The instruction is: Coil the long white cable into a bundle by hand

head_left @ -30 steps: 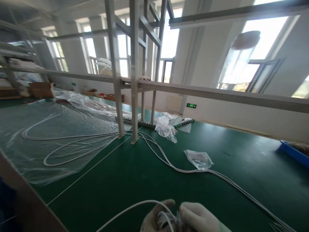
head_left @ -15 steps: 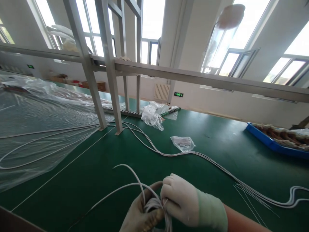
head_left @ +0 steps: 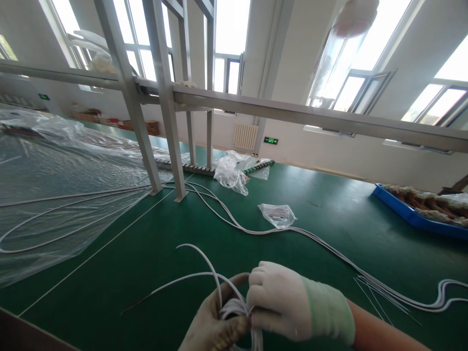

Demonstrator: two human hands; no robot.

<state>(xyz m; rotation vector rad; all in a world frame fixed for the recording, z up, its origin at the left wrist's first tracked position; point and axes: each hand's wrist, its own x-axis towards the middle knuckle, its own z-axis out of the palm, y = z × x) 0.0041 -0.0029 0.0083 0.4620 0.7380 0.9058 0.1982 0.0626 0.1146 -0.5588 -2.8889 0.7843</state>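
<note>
My left hand, in a soiled glove at the bottom centre, is closed round a coiled bundle of white cable. Two loose cable ends arc out of the coil to the left over the green surface; one ends in a dark tip. My right hand, in a white glove with a light green cuff, touches the coil's right side. Its fingers are pinched together on a thin white tie at the coil. The lower part of the coil is cut off by the frame's bottom edge.
Long white cables run across the green table. A clear bag of thin strips lies beside them. Metal frame posts stand at the centre left, near plastic sheeting. A blue tray sits at right.
My right hand has shifted slightly right and up. The loose cable ends have moved a little to the right, and the coil has turned slightly with my left hand.
</note>
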